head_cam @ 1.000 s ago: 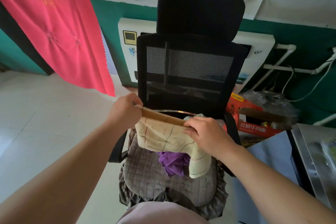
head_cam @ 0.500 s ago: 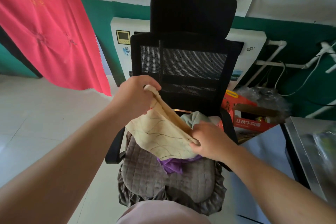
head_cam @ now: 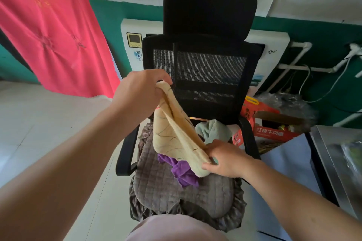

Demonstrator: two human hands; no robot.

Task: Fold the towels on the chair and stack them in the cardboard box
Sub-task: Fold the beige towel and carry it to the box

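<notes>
Holding a cream towel (head_cam: 172,135) stretched between both hands above the chair (head_cam: 205,76) seat, the person has it doubled along its length, so it reads as a narrow band with two layers side by side. Left hand (head_cam: 141,92) grips the upper end, fingers curled round the bunched corner, raised in front of the mesh backrest. Right hand (head_cam: 225,159) pinches the lower end, thumb underneath and fingers over the top, low and close to the body, just above the seat. Long axis of the towel runs on a diagonal: high and far at the left hand, low and near at the right. Band sags a little between the grips and the loose fold hangs toward the seat cushion (head_cam: 176,188), clear of it as far as can be told. Beneath and behind it, a purple towel (head_cam: 182,170) lies crumpled on the cushion and a pale green towel (head_cam: 212,130) sits bunched toward the back of the seat, both unfolded. Cardboard box (head_cam: 274,123), red-printed, stands on the floor to the right of the chair, beyond the armrest, so the right hand is the nearer one to it. Judgement: the next fold likely brings the high left end down to meet the low right end, halving the length, after which the right hand has the shorter carry to the box. How much room is in the box cannot be told; its opening is mostly hidden.
</notes>
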